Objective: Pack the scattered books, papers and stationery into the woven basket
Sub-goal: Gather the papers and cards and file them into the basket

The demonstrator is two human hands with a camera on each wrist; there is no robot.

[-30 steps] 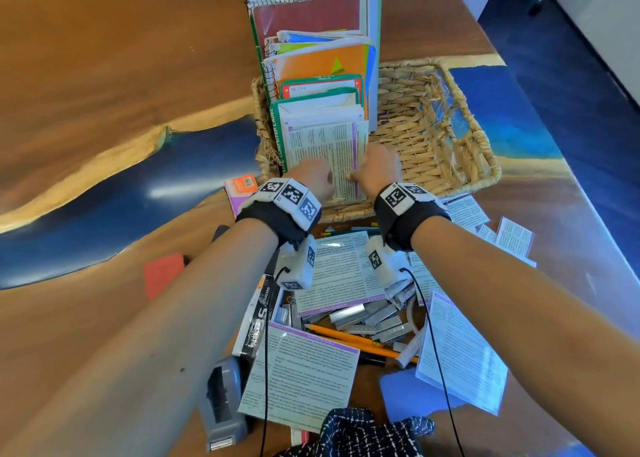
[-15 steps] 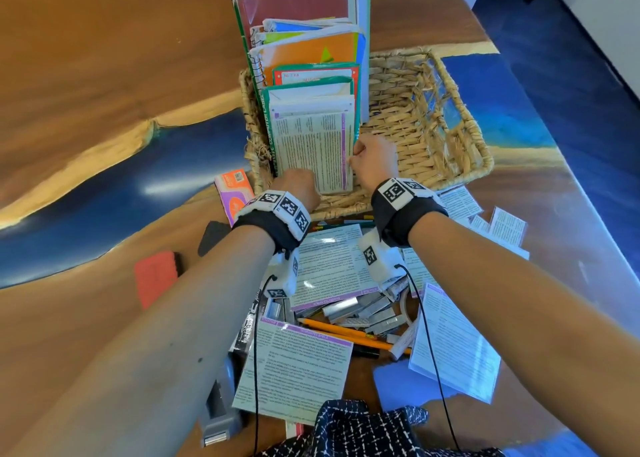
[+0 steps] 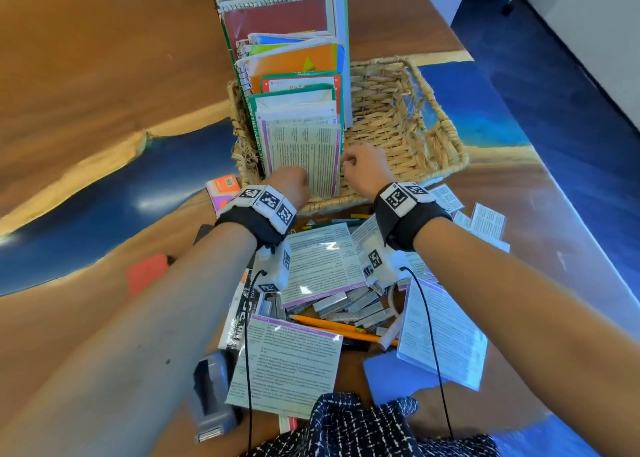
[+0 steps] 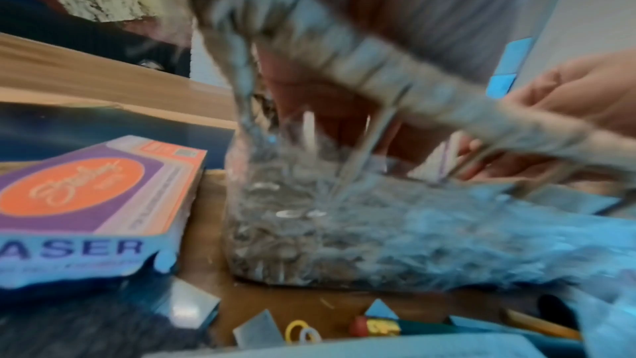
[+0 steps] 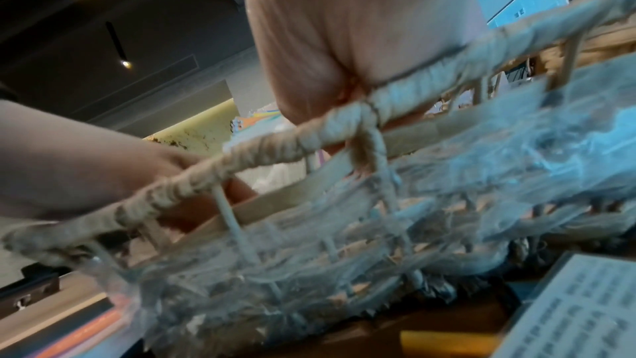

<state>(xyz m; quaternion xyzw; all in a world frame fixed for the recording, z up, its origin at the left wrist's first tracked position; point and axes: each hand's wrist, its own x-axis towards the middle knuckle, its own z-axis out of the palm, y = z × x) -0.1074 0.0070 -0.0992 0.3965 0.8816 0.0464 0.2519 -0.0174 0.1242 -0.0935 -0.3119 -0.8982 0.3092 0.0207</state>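
The woven basket (image 3: 446,134) stands mid-table, its left half filled with upright books and notebooks (image 3: 294,62). A small stack of printed sheets (image 3: 304,155) stands in front of them inside the basket. My left hand (image 3: 291,185) reaches over the near rim and grips the stack's lower left corner. My right hand (image 3: 360,162) is curled at the stack's right edge and pinches it. In the right wrist view the right palm (image 5: 351,37) lies over the basket rim (image 5: 275,146), which hides its fingers. The left wrist view is blurred; the right hand (image 4: 578,100) shows behind the rim.
Between my arms lie loose printed sheets (image 3: 287,363), staple strips (image 3: 349,307), pencils (image 3: 332,325) and a blue pad (image 3: 391,377). A grey stapler (image 3: 211,397) sits near left. An eraser box (image 3: 225,188) lies left of the basket. The basket's right half holds nothing.
My right hand has slid off the front of the sheets to their right edge. The left hand stays at the lower left corner. The stack has barely moved.
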